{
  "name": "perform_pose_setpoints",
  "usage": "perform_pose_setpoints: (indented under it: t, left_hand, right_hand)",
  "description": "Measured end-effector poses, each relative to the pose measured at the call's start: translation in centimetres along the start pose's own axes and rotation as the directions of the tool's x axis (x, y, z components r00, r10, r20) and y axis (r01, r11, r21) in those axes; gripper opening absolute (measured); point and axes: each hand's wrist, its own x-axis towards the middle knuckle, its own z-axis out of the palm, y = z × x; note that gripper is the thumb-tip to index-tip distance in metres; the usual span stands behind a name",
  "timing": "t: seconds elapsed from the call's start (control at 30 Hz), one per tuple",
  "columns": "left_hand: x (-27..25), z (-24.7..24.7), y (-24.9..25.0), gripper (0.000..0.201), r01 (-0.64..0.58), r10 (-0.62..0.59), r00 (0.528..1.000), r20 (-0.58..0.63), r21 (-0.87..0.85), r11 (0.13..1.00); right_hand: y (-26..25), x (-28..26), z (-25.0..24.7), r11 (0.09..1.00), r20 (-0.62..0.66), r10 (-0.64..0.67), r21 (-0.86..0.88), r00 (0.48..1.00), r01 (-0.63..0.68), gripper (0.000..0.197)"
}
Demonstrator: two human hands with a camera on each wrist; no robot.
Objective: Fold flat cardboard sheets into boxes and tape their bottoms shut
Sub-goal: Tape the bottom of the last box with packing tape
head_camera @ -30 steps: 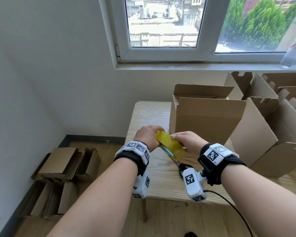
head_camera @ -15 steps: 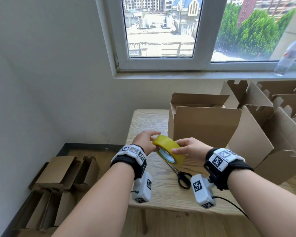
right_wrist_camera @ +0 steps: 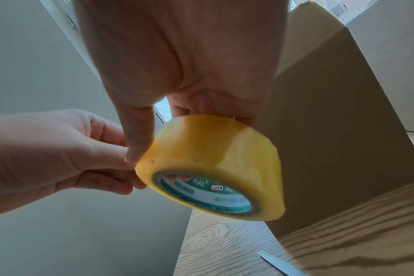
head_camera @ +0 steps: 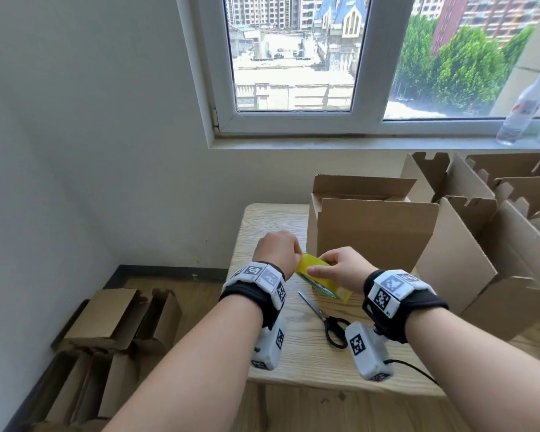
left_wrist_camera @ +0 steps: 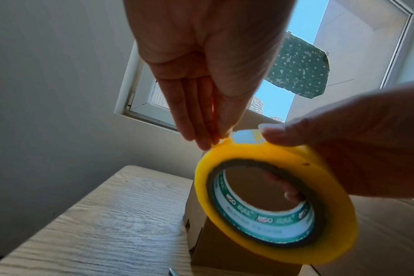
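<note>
My left hand (head_camera: 276,251) pinches the tape roll (head_camera: 317,277) at its edge, above the worktop (head_camera: 296,363). My right hand (head_camera: 340,269) has its grip clamped on the roll. Scissors (head_camera: 326,321) lie beneath; an open box (head_camera: 368,232) stands behind.

Bright daylight comes in through the window (head_camera: 293,57), and the view outside looks washed out and very white. In both wrist views the hands look dark against that light, and the tabletop (left_wrist_camera: 106,224) shines pale. Straight lines bend near the picture edges.
</note>
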Motion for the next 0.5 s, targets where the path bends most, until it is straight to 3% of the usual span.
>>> perform_pose_setpoints:
  t: [0.17, 0.3, 0.5]
  left_hand:
    - [-0.1, 0.4, 0.2, 0.019, -0.003, 0.0, 0.998, 0.056, 0.049, 0.999]
    - [-0.1, 0.4, -0.4, 0.011, -0.013, 0.023, 0.993, 0.114, -0.091, 0.996]
    - [-0.5, 0.1, -1.0, 0.013, 0.004, 0.015, 0.997, 0.07, -0.265, 0.964]
  right_hand:
    - [-0.3, -0.5, 0.0, 1.0, -0.016, -0.009, -0.001, 1.0, 0.009, 0.04]
    - [-0.3, -1.0, -0.5, 0.999, -0.014, -0.017, 0.047, 1.0, 0.018, 0.027]
    - [-0.6, -1.2, -0.8, 0.998, -0.012, -0.029, 0.058, 0.999, 0.03, 0.03]
